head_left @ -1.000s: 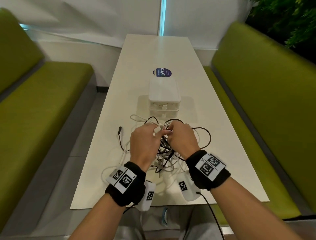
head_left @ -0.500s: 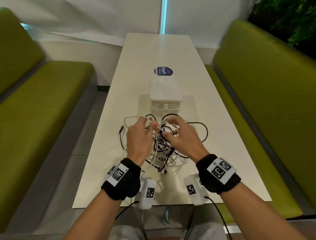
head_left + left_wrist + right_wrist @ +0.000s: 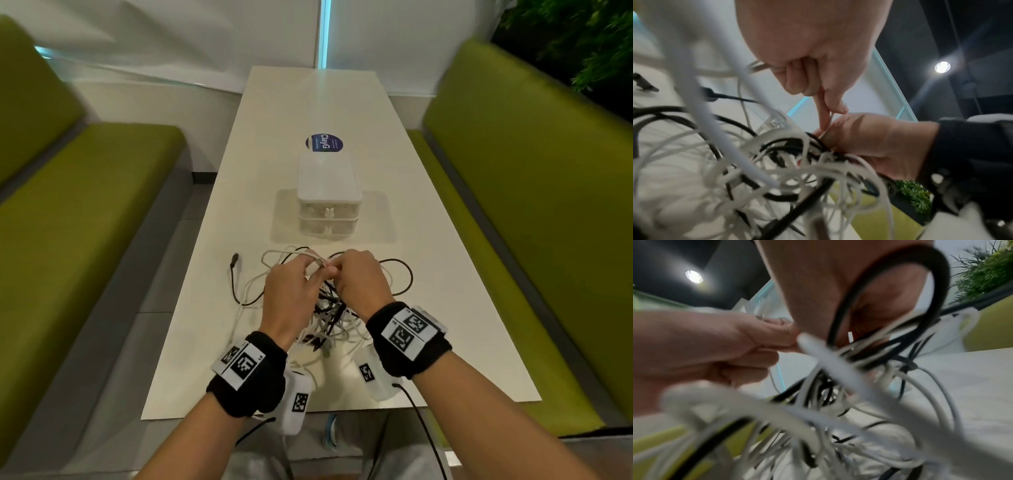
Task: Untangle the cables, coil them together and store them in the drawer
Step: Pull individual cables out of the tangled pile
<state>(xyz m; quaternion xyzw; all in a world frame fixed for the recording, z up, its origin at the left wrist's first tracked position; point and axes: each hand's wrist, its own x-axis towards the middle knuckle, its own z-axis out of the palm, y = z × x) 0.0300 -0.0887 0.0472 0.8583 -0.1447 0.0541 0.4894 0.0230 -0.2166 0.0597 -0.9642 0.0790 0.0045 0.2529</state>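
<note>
Both hands meet above the tangle of cables [image 3: 325,308], which lies on the white worktop [image 3: 428,325] toward its 6 o'clock end. The left hand [image 3: 291,294] has a narrow grip, thumb and forefinger pinching a thin white cable [image 3: 829,121]; its other fingers are curled. The right hand [image 3: 363,284] has a closed grip on strands at the top of the tangle, with a black cable [image 3: 937,293] looping across its palm. A black plug [image 3: 235,259] lies loose at 9 o'clock of the hands. The small white drawer unit [image 3: 329,195] stands at 12 o'clock of the tangle, both drawers closed, with a round blue sticker [image 3: 324,143] just beyond it. Green benches [image 3: 513,178] flank the worktop at 3 and 9 o'clock.
</note>
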